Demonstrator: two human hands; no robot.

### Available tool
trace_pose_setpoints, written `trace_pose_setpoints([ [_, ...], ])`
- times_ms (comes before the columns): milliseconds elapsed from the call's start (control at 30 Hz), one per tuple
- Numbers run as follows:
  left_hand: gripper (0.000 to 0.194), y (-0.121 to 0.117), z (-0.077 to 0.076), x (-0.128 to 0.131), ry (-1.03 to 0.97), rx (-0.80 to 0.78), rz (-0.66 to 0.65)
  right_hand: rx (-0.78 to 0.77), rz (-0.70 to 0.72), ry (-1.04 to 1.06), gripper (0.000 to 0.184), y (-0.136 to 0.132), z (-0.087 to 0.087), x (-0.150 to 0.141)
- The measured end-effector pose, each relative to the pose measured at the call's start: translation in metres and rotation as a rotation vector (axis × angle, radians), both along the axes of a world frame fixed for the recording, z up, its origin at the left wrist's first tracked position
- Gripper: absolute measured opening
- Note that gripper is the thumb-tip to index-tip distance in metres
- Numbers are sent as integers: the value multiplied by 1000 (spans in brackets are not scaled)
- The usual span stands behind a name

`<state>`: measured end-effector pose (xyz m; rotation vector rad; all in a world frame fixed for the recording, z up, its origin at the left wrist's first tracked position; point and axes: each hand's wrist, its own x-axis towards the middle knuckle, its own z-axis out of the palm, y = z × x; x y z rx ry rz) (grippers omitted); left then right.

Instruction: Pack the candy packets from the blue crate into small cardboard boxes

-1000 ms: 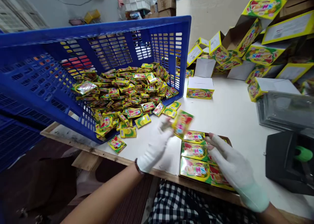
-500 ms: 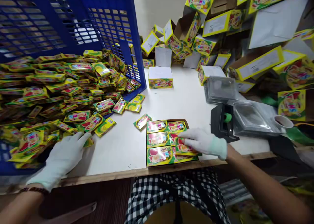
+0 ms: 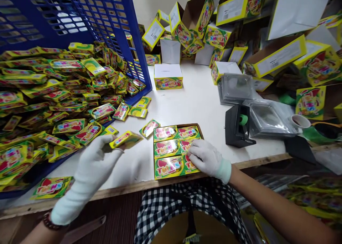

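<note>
My left hand point(image 3: 94, 164), in a white glove, grips a small yellow-green Twins box point(image 3: 125, 140) between thumb and fingers, above the table left of the open carton point(image 3: 200, 130). Inside that carton, several small Twins boxes point(image 3: 167, 147) lie flat in two columns, printed faces up. My right hand point(image 3: 205, 157), also gloved, rests with bent fingers on the right-hand column and partly hides the boxes there. It does not appear to grip anything. Near the carton's upper left corner lies a loose Twins box point(image 3: 150, 128).
A blue crate point(image 3: 137, 40) heaped with small Twins boxes point(image 3: 69, 126) stands at left. A closed carton point(image 3: 168, 77) sits further back. To the right are a black tape dispenser point(image 3: 239, 126) and clear plastic trays point(image 3: 269, 119). Empty cartons point(image 3: 236, 8) are piled behind.
My left hand has moved right from the crate's edge, lifting a small box. My right hand has released the box it was holding over the carton's right column and now rests there.
</note>
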<state>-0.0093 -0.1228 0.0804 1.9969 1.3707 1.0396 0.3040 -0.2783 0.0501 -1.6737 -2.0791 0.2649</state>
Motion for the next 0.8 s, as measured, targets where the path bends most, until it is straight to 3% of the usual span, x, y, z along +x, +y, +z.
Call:
trace_pose_setpoints([
  [67, 33, -18, 3, 32, -154, -40, -153, 6, -78, -80, 20, -1, -4, -5],
  [167, 26, -37, 5, 74, -246, -46, -277, 33, -182, -144, 18, -1, -12, -11],
  [267, 23, -45, 4, 106, -315, -63, -340, 57, -163, -15, 24, -1, -14, -7],
  [333, 23, -46, 4, 121, -357, -58, -364, 64, -165, 219, 26, 0, -7, 1],
  [433, 22, -50, 9, 136, -376, -40, -458, 37, -334, 732, 33, 3, 13, 17],
  [500, 21, -56, 15, 142, -342, -32, -563, -139, -361, 1080, 42, 8, 29, 26],
  [600, 22, -63, 20, 147, -240, 47, -690, -537, -183, 1348, 48, 18, 47, 35],
  [633, 25, -63, 18, 147, -190, 83, -701, -583, -161, 1353, 48, 20, 49, 37],
  [700, 35, -51, 11, 140, -64, 150, -650, -492, -221, 1252, 45, 23, 49, 39],
  [800, 45, -6, -9, 107, 199, 233, -390, -247, -388, 897, 34, 25, 30, 40],
])
